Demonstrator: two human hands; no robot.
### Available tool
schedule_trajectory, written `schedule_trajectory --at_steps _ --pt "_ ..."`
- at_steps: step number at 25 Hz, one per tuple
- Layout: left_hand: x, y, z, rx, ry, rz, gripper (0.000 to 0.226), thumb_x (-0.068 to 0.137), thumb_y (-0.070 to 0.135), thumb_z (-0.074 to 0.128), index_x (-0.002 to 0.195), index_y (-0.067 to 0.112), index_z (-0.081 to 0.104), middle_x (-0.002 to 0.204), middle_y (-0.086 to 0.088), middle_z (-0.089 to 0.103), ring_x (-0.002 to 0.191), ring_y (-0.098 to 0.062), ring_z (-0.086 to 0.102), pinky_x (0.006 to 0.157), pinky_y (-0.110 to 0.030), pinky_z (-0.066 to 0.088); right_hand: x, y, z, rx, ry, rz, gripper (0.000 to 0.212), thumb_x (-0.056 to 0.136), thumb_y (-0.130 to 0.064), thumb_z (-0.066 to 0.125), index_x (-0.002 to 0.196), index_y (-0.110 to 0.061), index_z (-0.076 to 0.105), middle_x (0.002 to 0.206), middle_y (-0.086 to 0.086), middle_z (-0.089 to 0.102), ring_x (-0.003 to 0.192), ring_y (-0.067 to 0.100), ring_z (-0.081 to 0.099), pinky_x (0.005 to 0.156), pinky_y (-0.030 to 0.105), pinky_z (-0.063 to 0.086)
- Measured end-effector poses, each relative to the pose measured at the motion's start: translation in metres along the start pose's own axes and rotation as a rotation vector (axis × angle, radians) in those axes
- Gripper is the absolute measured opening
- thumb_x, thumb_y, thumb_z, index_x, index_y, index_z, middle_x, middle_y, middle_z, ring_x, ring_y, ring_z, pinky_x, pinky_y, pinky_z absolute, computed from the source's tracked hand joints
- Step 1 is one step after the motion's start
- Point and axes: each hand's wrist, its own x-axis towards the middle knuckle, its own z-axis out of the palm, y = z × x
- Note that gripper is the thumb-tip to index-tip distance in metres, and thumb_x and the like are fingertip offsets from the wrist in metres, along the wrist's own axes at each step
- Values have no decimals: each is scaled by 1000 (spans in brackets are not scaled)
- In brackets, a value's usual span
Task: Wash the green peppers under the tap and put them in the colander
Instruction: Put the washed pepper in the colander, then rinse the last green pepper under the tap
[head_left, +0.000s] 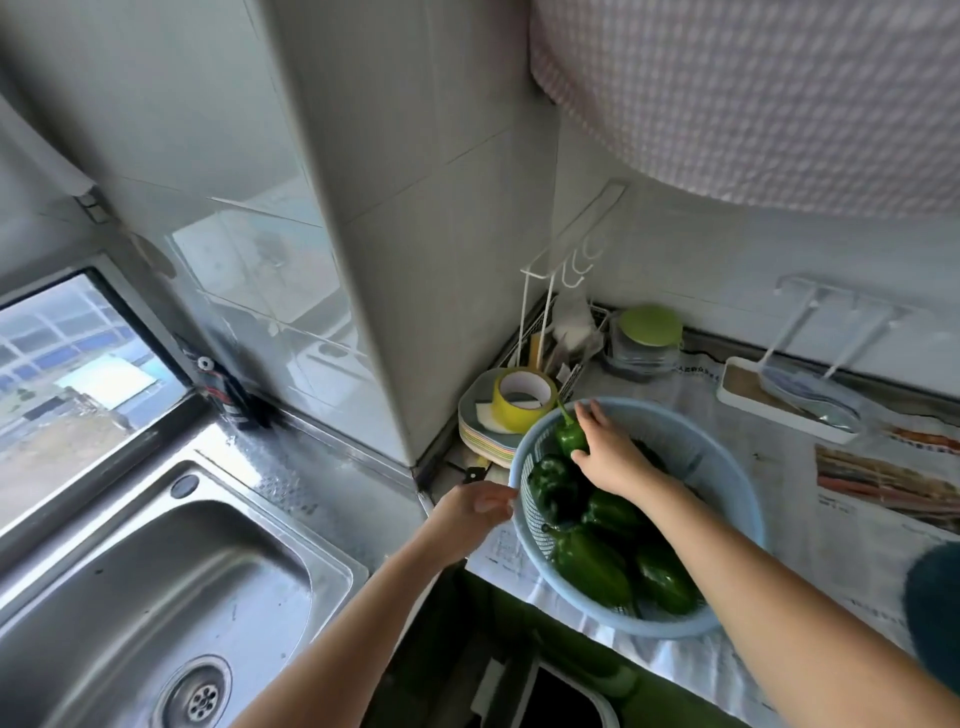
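The counter (698, 340) fills the right of the frame, spread with newspaper (810, 525). On the paper sit a colander (754, 499) at centre right, a stack of plates (480, 436) at its upper left, and a green-lidded jar (644, 343) and white tray (748, 400) behind.

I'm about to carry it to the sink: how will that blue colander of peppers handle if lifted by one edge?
The colander looks like thin plastic mesh, so it may flex where the left hand grips its rim. Holding several green peppers, it would probably feel heavy and tilt.
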Motion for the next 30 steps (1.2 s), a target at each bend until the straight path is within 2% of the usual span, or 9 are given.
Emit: schedule_trajectory --at_steps 3,7,9,12,14,17,22,26,30 --pt "-7 -3 -9 -8 80 -19 26 89 9 59 114 12 67 111 0 68 97 -9 61 94 -22 46 7 -15 -13 26 67 59 70 94 -22 50 150 -5 10 158 14 11 141 32 25 113 38 26" --pt "-27 -16 -42 -127 237 -65 24 89 7 57 109 17 67 100 1 69 82 -8 64 79 -19 49 -5 -60 -36 178 318 -205 36 91 -18 57 125 -7 55 126 11 57 116 24 55 93 28 42" --pt "-43 -29 -62 -136 337 -78 21 90 12 59 106 22 66 97 4 69 83 -10 65 82 -25 51 -22 -98 -37 280 157 -378 22 90 -20 59 109 -13 65 105 2 67 96 14 63 79 18 46" --pt "-75 -50 -83 -133 473 -136 12 89 19 61 98 26 65 77 5 64 68 -10 62 77 -34 54 -36 -151 -10 255 -81 -532 16 89 -26 61 97 -14 69 89 -2 71 82 10 66 74 20 48" --pt "-102 -71 -95 -121 579 -208 6 87 24 64 92 26 64 59 6 53 53 -11 51 65 -36 53 -40 -187 19 253 -159 -594 21 89 -31 61 87 -12 67 74 0 70 64 12 64 63 22 49" --pt "-148 -109 -111 -97 691 -313 5 86 32 65 84 30 60 51 5 44 47 -12 40 52 -29 41 -44 -241 62 233 -212 -677 34 91 -41 56 74 -12 63 50 -8 55 41 1 52 47 9 40" --pt "-228 -178 -142 -54 820 -524 7 86 33 65 85 26 61 60 5 55 54 -8 48 51 -19 34 -52 -330 141 248 -295 -765 42 91 -41 56 60 -13 59 51 -4 54 49 7 50 52 18 37" --pt "-294 -243 -157 -98 853 -741 14 85 28 65 95 18 67 80 1 66 74 -15 61 67 -25 45 -56 -388 224 144 -447 -734 29 85 -36 63 76 -8 65 70 6 66 71 24 64 71 35 51" --pt "-352 -303 -163 -24 802 -940 27 84 21 65 110 14 67 124 -10 58 115 -21 54 94 -26 40 -65 -429 310 -81 -647 -703 29 85 -32 64 106 -13 60 105 5 67 100 22 61 84 31 46"
